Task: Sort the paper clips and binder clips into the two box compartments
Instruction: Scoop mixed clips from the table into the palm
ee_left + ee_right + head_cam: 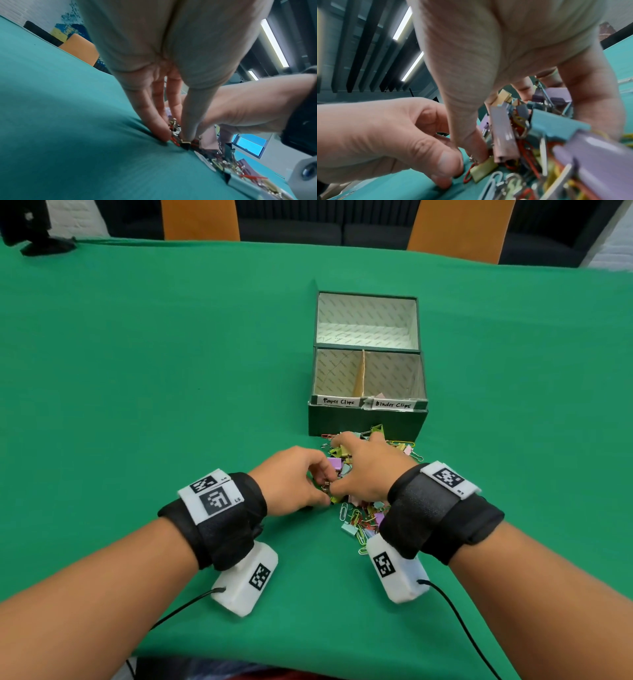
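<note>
Barely begun: both compartments of the dark green cardboard box (368, 419) look empty; the mixed heap of coloured paper clips and binder clips (363, 508) lies just before it. Left hand (291, 479) pinches small clips at its edge; right hand (371, 465) claws over the heap, grip uncertain.

- A green cloth (137, 354) covers the table.
- Two orange chair backs (200, 219) stand at its far edge.
- A dark object (44, 242) sits at the far left corner.
- Ceiling lights (274, 42) glow overhead.
</note>
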Available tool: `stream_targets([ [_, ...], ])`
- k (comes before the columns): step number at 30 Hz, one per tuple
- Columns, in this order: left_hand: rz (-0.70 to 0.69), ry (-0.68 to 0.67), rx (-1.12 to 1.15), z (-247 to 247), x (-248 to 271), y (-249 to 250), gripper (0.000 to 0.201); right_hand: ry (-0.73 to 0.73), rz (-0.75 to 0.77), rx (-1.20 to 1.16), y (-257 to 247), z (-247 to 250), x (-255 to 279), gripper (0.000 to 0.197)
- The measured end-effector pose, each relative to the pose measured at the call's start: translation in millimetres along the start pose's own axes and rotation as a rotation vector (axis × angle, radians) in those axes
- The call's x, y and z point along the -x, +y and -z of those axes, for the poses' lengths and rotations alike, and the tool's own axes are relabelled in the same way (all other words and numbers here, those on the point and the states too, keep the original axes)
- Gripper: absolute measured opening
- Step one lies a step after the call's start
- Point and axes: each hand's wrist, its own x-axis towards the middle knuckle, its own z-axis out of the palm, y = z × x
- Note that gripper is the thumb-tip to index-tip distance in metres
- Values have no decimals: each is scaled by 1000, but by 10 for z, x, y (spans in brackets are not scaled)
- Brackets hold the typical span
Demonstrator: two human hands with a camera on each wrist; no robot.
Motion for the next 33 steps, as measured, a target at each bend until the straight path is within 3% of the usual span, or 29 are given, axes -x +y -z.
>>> stream_targets([
  [12, -10, 85, 127, -3, -18, -31, 21, 72, 92, -224, 118, 20, 27, 39],
  [20, -16, 267, 227, 3, -87, -14, 20, 48, -22, -728, 414, 123, -44, 32],
  [24, -28, 356, 464, -54, -117, 81, 30, 22, -30, -878, 539, 184, 3, 34],
  [28, 18, 365, 824, -89, -204, 303, 21, 11, 25, -963, 508, 292, 80, 35],
  [30, 84, 306, 1049, -124, -245, 418, 23, -2, 79, -935, 443, 357, 138, 35],
  [33, 178, 104, 1420, -166, -279, 564, 40, -45, 172, -818, 300, 439, 197, 35],
])
